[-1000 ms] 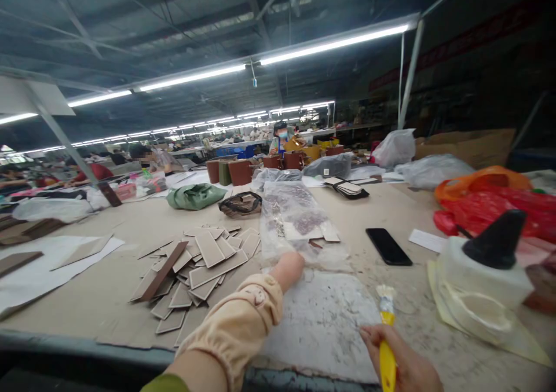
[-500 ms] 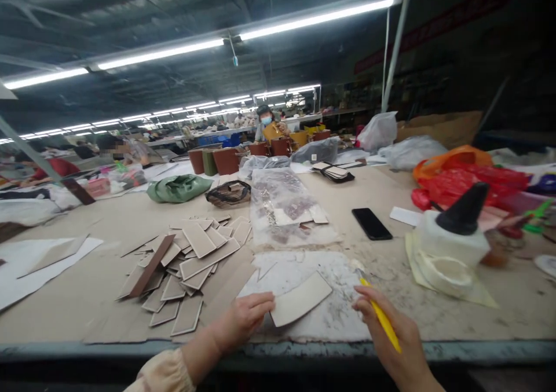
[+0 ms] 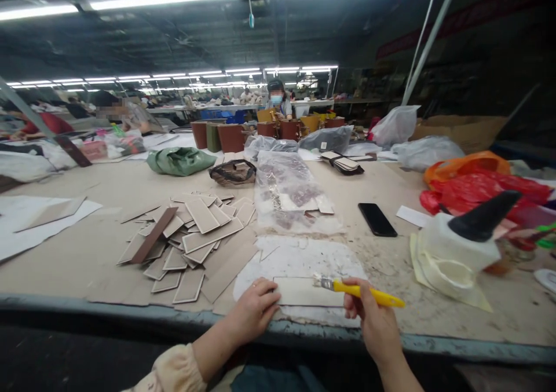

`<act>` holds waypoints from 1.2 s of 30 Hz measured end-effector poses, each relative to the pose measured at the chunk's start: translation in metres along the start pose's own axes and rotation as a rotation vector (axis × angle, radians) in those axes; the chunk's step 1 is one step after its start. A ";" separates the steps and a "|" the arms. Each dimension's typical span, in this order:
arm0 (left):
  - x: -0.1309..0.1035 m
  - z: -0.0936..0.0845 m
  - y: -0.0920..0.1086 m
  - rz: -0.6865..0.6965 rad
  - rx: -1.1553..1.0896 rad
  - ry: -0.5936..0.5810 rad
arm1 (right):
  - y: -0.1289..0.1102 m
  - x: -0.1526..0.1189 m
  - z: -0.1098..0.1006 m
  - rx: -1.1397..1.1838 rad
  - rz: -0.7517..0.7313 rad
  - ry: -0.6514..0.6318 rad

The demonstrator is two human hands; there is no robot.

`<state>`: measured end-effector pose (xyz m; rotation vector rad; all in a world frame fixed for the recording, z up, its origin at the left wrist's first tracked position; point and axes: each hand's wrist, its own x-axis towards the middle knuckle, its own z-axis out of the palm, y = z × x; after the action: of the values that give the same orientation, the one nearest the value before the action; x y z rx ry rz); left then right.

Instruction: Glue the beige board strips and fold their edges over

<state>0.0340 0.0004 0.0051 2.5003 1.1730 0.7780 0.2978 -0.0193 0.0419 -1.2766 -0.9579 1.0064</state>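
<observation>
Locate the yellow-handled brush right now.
In the head view, the yellow-handled brush is right of centre near the bench's front edge, held in the right hand, its bristles over the pale strip.

Left fingers (image 3: 263,289), one set; right fingers (image 3: 351,308), one set. Brush (image 3: 369,295), one. Card (image 3: 299,293) beneath the brush, one. White sheet (image 3: 299,257) under the card, one. Pile (image 3: 200,215), one, of well over a dozen pieces, overlapping too closely for an exact count; brown strip (image 3: 154,235) on it, one. Plastic sleeve (image 3: 295,186), one. Phone (image 3: 377,219), one. Black-tipped bottle (image 3: 460,241), one. Green bag (image 3: 180,161), one. Red plastic (image 3: 490,190), number of bags unclear. Masked person (image 3: 284,109), one.
</observation>
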 end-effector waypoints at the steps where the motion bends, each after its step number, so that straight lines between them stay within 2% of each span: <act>1: 0.002 0.000 -0.001 0.017 -0.008 -0.010 | 0.000 -0.002 0.004 0.006 0.012 -0.027; 6: 0.004 -0.007 -0.005 0.056 -0.033 -0.058 | 0.000 -0.006 0.020 -0.122 0.023 -0.090; 11: 0.005 -0.015 -0.011 0.180 -0.058 -0.099 | 0.004 -0.005 0.033 -0.165 0.048 -0.111; 23: 0.000 -0.003 -0.020 0.200 -0.035 -0.052 | 0.015 -0.007 0.063 -0.146 0.075 -0.180; 30: 0.002 -0.006 -0.018 0.212 -0.032 -0.052 | 0.022 -0.004 0.062 -0.269 0.042 -0.219; 36: 0.002 -0.005 -0.018 0.203 -0.044 -0.067 | 0.018 0.003 0.049 -0.396 0.034 -0.217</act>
<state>0.0206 0.0135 0.0016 2.6151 0.8800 0.7534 0.2506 -0.0017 0.0269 -1.5322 -1.3561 1.0280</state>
